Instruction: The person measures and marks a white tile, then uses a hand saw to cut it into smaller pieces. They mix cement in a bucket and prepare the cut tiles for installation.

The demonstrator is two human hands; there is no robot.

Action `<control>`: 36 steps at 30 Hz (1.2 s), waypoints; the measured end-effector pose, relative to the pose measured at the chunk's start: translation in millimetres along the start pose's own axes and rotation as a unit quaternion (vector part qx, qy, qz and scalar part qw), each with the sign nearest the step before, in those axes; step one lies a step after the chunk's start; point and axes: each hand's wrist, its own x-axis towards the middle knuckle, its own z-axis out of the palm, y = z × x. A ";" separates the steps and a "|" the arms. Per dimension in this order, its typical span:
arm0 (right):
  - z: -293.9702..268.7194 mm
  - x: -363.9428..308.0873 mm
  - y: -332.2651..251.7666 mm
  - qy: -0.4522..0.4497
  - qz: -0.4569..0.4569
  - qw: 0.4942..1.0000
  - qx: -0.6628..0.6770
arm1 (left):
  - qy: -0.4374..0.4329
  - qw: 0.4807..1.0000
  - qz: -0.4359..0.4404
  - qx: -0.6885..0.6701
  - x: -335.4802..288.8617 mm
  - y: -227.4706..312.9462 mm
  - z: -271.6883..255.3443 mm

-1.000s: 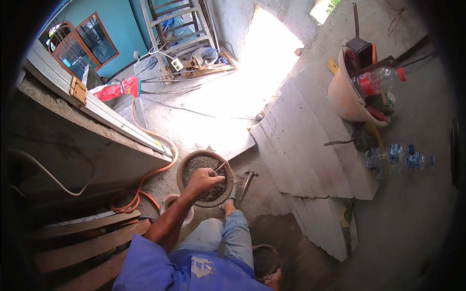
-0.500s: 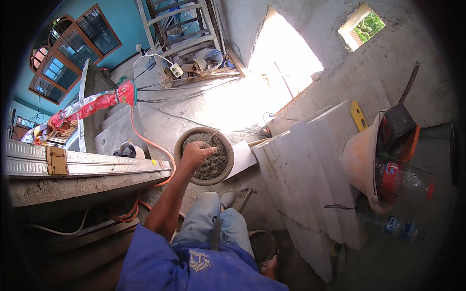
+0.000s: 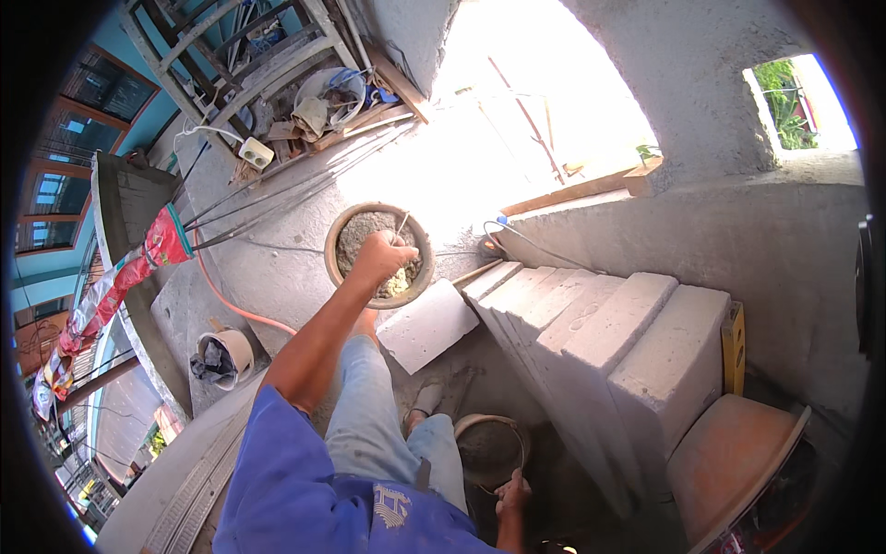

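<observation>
My left hand [image 3: 388, 254] is closed round the thin wire handle of a round bucket [image 3: 336, 242]. Wet grey mortar [image 3: 367, 227] fills much of that bucket, in front of my legs. Lower down on the right, my right hand [image 3: 513, 494] grips the handle of a second, darker bucket [image 3: 489, 454], which hangs beside my leg; its contents are too dim to make out. Close to the mortar bucket lies a pale flat block [image 3: 429, 325].
Stacked pale blocks [image 3: 591, 323] line my right side, with a yellow spirit level [image 3: 734, 349] and an orange tub [image 3: 729, 462] at their near end. A hammer [image 3: 464, 388] lies by my feet. Cables [image 3: 295, 189], a small bucket [image 3: 242, 355] and a wooden ladder-like frame [image 3: 249, 74] are leftward.
My view has swung to the right, and the block stack shows more from above. Both buckets have come along in my hands; the right one now shows more fully.
</observation>
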 end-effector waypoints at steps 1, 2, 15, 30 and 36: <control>10.5 -5.8 -7.8 0.003 -0.005 1.000 -0.018 | -0.021 0.999 -0.042 0.006 24.1 6.3 2.4; 20.4 -9.9 -13.5 0.000 -0.003 1.000 -0.025 | -0.024 0.999 -0.043 0.001 54.4 4.7 7.6; 216.9 -52.7 -91.5 -0.081 -0.007 0.991 -0.102 | -0.158 0.982 0.092 0.049 373.0 65.7 92.1; 420.9 -31.1 -204.9 -0.220 0.010 0.975 0.009 | 0.016 0.983 0.147 0.110 474.7 15.7 63.7; 507.4 20.4 -264.6 -0.269 -0.058 0.961 0.032 | -0.066 0.971 -0.059 0.220 296.6 -129.8 -35.9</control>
